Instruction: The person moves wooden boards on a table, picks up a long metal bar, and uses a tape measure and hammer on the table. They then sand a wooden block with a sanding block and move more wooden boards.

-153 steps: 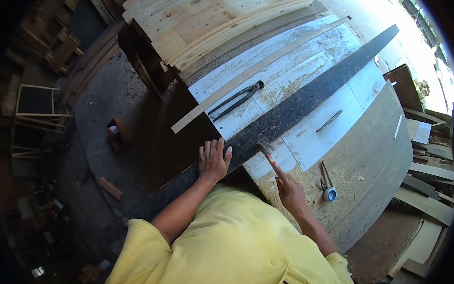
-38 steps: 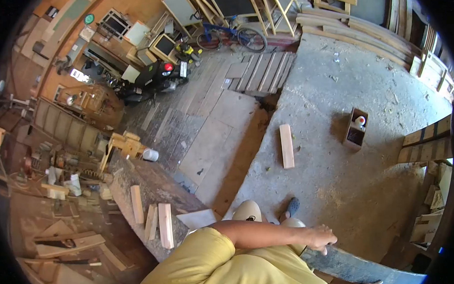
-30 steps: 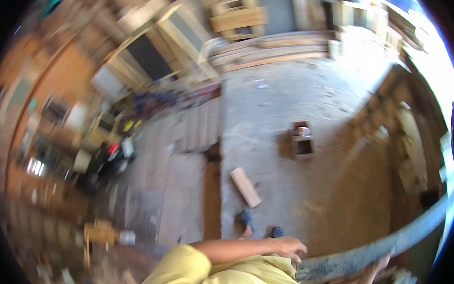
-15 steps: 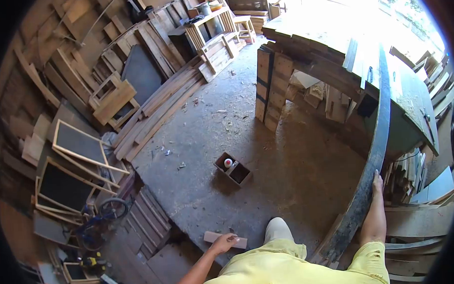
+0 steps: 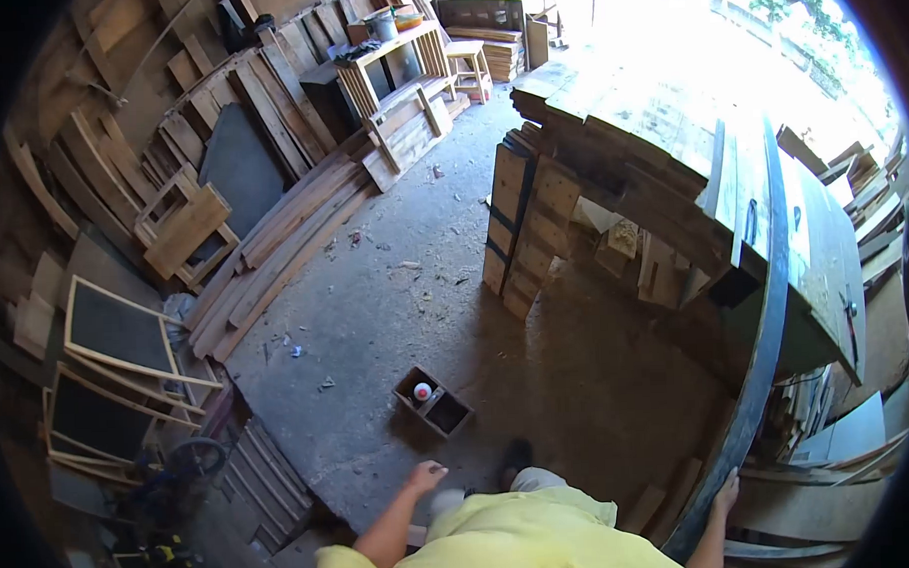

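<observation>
A long dark plank point(image 5: 744, 414) runs from beside my right hip up onto the workbench. My right hand point(image 5: 725, 493) grips its edge near the low end; the fingers are partly hidden. My left hand point(image 5: 424, 476) hangs over the floor in front of me, its fingers curled together. Whether something small sits in them I cannot make out. Just ahead of that hand stands an open wooden box point(image 5: 451, 420) with two compartments, one holding a white bottle with a red top point(image 5: 422, 391).
The workbench point(image 5: 659, 127) is stacked with boards and carries tools. Planks point(image 5: 283, 250) lie along the left wall beside framed dark panels point(image 5: 121, 326). Offcuts point(image 5: 820, 421) crowd the right side. Wood shavings point(image 5: 415, 295) litter the concrete floor.
My view has moved forward; the box appears lower and closer. My left hand has risen in view, and my right hand appears lower, still on the plank. A dark shoe now shows.
</observation>
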Motion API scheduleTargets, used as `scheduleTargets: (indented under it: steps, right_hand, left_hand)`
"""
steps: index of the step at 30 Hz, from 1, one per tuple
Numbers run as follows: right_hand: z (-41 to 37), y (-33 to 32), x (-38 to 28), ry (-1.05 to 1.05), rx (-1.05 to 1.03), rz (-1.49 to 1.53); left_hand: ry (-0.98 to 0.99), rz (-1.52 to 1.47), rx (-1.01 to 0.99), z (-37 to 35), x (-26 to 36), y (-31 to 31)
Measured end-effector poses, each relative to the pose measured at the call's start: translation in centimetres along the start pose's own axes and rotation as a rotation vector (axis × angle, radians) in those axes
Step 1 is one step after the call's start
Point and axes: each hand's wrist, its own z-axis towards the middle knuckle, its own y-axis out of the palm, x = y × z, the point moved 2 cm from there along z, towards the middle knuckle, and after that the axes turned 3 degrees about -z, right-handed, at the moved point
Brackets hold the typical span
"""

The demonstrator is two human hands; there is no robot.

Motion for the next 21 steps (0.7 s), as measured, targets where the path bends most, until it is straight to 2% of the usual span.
scheduleTargets:
  steps: [1, 3, 4, 6, 7, 9, 10, 11, 12, 13, 14, 15, 16, 19, 21]
  right_hand:
    - [0.0, -0.1, 0.0, -0.002, 0.002, -0.018]
    - [0.3, 0.1, 0.0, 0.007, 0.220, -0.067]
    - [1.0, -0.1, -0.7, 0.006, 0.220, -0.076]
    - [1.0, -1.4, -3.2, 0.054, 0.436, -0.389]
    - [0.9, -1.3, -5.3, 0.057, 0.436, -0.398]
    - [0.9, -0.9, -10.5, -0.168, 0.761, -0.437]
    - [1.7, -0.2, -12.4, -0.166, 0.764, -0.449]
    - [2.7, 0.8, -14.6, -0.309, 0.811, -0.445]
    - [3.5, 1.9, -17.3, -0.453, 0.854, -0.442]
    - [2.9, 4.1, -22.0, -0.510, 0.860, -0.374]
    - [3.0, 6.7, -25.7, -0.509, 0.782, -0.296]
    - [3.1, 9.5, -28.4, -0.505, 0.704, -0.219]
    - [3.6, 12.6, -29.8, -0.422, 0.521, -0.136]
    - [1.6, 22.7, -38.3, -0.180, -0.116, 0.038]
    - [0.3, 27.3, -39.5, -0.001, -0.685, -0.006]
  left_hand:
    - [-0.009, -0.012, -0.011, 1.7, -0.6, -0.7]
    - [-0.111, 0.125, -0.035, 4.0, -1.7, -1.8]
    - [-0.117, 0.121, -0.041, 4.8, -0.6, -2.1]
    - [-0.498, -0.195, -0.122, 6.3, 1.7, -3.7]
    - [-0.562, -0.372, -0.122, 7.3, 3.6, -4.2]
    - [-0.600, -0.586, -0.087, 11.7, 6.7, -4.1]
    - [-0.627, -0.807, -0.147, 14.7, 9.4, -3.9]
    - [-0.651, -1.028, -0.208, 18.3, 13.1, -4.0]
    - [-0.521, -0.784, -0.178, 21.1, 18.0, -5.1]
    - [-0.387, -0.542, -0.149, 23.8, 22.6, -6.6]
    - [-0.147, -0.667, -0.232, 29.3, 24.6, -7.2]
    - [-0.230, -0.941, -0.203, 31.2, 30.7, -9.3]
    - [-0.156, -1.076, -0.258, 34.6, 34.4, -11.1]
    - [0.112, -0.824, -0.221, 41.4, 45.7, -18.4]
    - [0.134, -0.809, -0.221, 43.5, 50.1, -22.3]
